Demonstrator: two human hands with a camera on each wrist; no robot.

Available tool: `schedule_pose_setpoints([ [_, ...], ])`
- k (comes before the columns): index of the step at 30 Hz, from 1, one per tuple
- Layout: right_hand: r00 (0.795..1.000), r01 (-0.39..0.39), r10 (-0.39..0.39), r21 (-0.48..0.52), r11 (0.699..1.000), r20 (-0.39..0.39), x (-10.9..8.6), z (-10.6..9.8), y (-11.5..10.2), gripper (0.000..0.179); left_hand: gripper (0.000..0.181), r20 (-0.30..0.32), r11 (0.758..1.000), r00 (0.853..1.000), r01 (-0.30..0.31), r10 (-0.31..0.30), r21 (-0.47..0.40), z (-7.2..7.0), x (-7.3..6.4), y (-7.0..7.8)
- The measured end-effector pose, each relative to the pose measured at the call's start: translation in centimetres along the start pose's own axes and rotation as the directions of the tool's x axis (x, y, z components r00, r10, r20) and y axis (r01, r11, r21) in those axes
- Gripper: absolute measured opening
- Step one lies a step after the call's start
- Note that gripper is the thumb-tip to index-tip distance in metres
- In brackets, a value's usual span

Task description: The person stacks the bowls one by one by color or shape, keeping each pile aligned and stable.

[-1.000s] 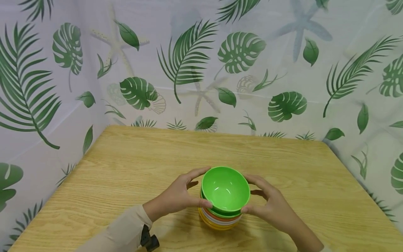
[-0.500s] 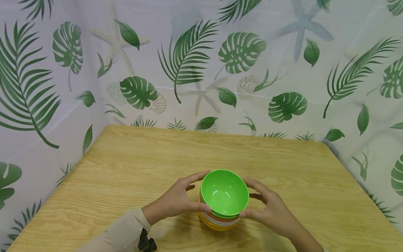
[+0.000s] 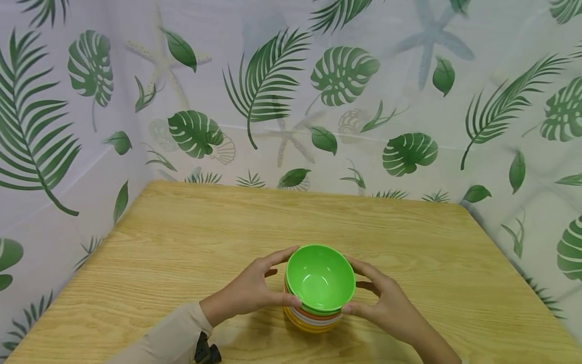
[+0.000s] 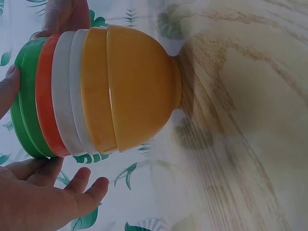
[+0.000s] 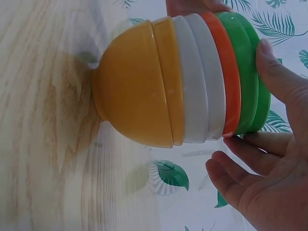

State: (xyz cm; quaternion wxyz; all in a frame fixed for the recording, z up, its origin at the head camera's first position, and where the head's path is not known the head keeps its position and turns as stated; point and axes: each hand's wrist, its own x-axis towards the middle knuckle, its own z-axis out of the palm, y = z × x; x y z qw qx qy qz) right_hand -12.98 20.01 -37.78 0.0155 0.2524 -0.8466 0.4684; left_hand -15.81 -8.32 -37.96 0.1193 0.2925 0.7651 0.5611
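A nested stack of bowls stands upright on the wooden table. At its top sits a green bowl (image 3: 320, 278), with a second green bowl (image 4: 30, 103) just under it. Below come an orange bowl (image 5: 222, 72), two white bowls (image 5: 197, 82) and two yellow bowls (image 4: 139, 89), the lowest with its foot on the table. My left hand (image 3: 252, 288) grips the green rim from the left, thumb at the near side and forefinger at the far side. From the right, my right hand (image 3: 384, 298) holds the same rim likewise. The other fingers of both hands stay spread beside the stack.
The wooden table (image 3: 204, 222) reaches back to a leaf-patterned cloth (image 3: 282, 91) that hangs behind it and along both sides. A small black device (image 3: 206, 350) is strapped at the left wrist.
A second ago the top green bowl sat higher and tilted, with a visible gap beneath it. Both hands have lowered it, and it now nests closely in the stack.
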Motion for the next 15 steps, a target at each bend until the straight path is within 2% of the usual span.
schedule_pose_setpoints([
  [5,1.0,0.001,-0.001,0.001,1.0,-0.004,-0.1,0.0,-0.2,0.078,0.087,0.003,1.0,1.0,0.006,-0.006,-0.002,0.1,0.0,0.0],
  [10,0.999,0.018,-0.019,0.012,1.0,0.026,-0.2,-0.1,-0.4,0.075,0.09,0.002,1.0,1.0,0.008,-0.008,-0.022,0.1,-0.3,0.2],
  [12,0.999,0.047,-0.047,0.005,0.999,0.024,-0.3,-0.2,-0.5,0.069,0.086,-0.021,0.999,1.0,-0.023,0.022,-0.041,-0.1,-0.4,0.3],
  [15,0.997,0.062,-0.063,-0.008,0.998,-0.052,-0.3,-0.6,-0.6,0.054,0.067,-0.119,0.993,0.987,-0.113,0.107,-0.044,-0.9,-0.4,0.8],
])
